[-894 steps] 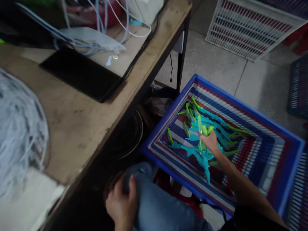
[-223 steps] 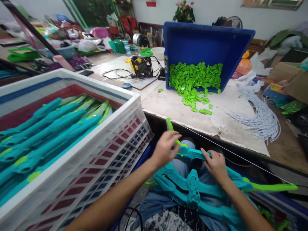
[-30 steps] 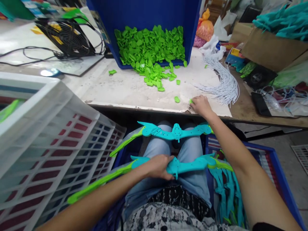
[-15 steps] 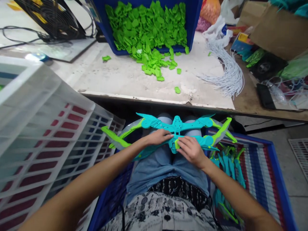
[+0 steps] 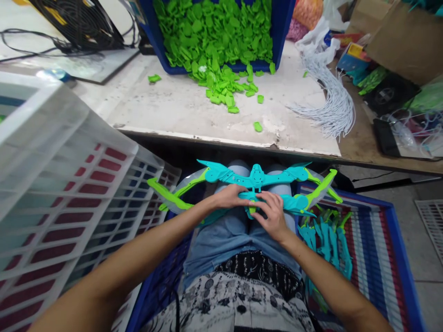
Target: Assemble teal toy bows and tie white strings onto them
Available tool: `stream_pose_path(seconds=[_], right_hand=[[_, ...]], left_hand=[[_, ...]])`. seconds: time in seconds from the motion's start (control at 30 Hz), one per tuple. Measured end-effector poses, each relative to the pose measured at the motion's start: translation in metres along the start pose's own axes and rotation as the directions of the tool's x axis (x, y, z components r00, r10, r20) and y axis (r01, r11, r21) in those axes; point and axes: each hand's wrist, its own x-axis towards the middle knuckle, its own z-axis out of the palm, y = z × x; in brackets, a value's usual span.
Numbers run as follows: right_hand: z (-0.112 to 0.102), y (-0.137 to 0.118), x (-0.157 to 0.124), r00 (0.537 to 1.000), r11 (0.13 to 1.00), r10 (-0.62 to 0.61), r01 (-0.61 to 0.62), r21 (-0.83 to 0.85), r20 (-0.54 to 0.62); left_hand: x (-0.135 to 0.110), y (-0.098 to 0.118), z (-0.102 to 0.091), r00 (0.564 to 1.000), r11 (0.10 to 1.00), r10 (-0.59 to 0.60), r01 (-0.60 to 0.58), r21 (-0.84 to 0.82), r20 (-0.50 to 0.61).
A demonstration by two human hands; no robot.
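Observation:
Two turquoise and lime-green toy bows lie across the lap, the far toy bow and the near toy bow, close together at their middles. My left hand is closed on the near bow just left of its centre, its thumb reaching the small green plastic piece there. From the right, my right hand has its fingers bent around that piece, thumb below it and fingertips above. The piece sits at the bow's middle; whether it is fully seated I cannot tell.
Ahead on the table, a tipped blue bin spills green pieces. Right of it lies a bundle of white cords. A white crate stands at left. More toy bows lie in a blue-edged, striped basket.
My right hand has turned, bringing its thumb under the green piece, which now sits straighter at the near bow's centre. My left thumb has moved right onto it. The view has shifted slightly.

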Motion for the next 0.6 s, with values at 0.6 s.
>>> stream_pose_path(seconds=[0.6], right_hand=[[-0.011, -0.008, 0.035, 0.808, 0.915, 0.385, -0.271, -0.299, 0.445]], left_hand=[[-0.003, 0.006, 0.021, 0.983, 0.908, -0.064, 0.13, 0.398, -0.174]])
